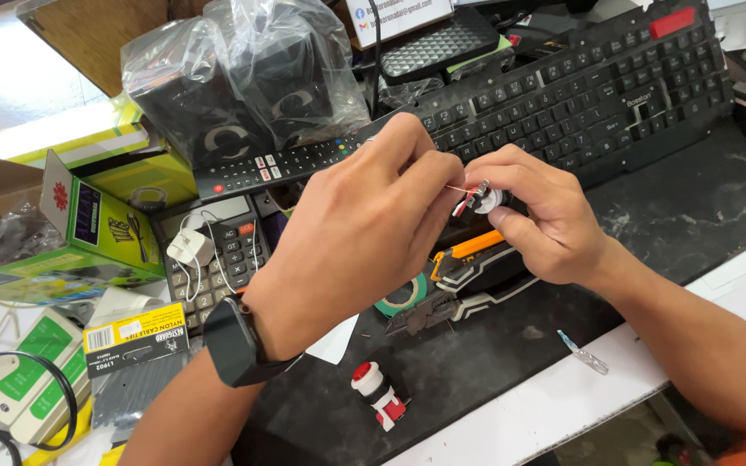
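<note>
Bare hands (364,224) around small round switch (481,200)

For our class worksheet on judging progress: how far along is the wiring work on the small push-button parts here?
Done: nothing looks finished. In hand: the right hand holds a small white button part while the left hand pinches a thin red wire at it. Left: a second red-capped button lies untouched on the dark mat, with no wire visible on it.
</note>
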`<state>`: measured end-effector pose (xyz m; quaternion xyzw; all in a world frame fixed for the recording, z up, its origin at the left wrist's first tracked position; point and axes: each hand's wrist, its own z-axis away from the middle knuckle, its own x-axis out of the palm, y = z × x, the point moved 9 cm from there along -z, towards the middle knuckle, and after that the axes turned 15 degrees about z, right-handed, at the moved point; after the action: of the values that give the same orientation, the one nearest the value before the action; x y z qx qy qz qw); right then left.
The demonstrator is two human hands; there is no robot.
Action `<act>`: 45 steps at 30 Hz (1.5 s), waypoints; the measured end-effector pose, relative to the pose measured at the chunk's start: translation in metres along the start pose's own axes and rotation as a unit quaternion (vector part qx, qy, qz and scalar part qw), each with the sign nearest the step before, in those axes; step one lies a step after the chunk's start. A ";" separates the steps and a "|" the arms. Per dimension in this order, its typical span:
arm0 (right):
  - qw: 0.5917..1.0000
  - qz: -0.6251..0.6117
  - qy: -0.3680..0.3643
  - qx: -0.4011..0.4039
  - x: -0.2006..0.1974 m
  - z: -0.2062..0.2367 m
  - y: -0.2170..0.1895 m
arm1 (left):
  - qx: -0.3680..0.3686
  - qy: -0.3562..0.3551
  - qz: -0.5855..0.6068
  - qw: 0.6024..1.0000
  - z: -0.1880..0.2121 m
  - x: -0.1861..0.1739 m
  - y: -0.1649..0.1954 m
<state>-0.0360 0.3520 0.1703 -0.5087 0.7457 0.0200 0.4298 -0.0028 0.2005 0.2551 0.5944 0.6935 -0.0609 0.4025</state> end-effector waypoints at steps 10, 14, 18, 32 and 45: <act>1.000 -0.002 0.001 -0.013 -0.001 0.001 -0.002 | 0.016 0.006 -0.019 1.000 0.001 0.005 -0.001; 1.000 -0.004 -0.006 -0.013 -0.001 0.001 -0.004 | 0.013 0.004 -0.019 1.000 0.001 0.008 -0.002; 1.000 -0.005 -0.008 -0.012 -0.001 0.000 -0.005 | 0.014 0.004 -0.015 1.000 0.001 0.008 -0.002; 0.992 -0.110 -0.032 0.059 0.004 0.008 0.012 | 0.015 -0.034 0.015 0.999 0.004 0.015 -0.008; 0.983 -0.182 0.015 -0.006 -0.003 0.010 0.001 | -0.007 -0.027 0.059 0.998 0.003 0.012 -0.013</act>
<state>-0.0307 0.3595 0.1656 -0.6385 0.6472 -0.0617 0.4120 -0.0123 0.2045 0.2405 0.6294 0.6469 -0.0482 0.4278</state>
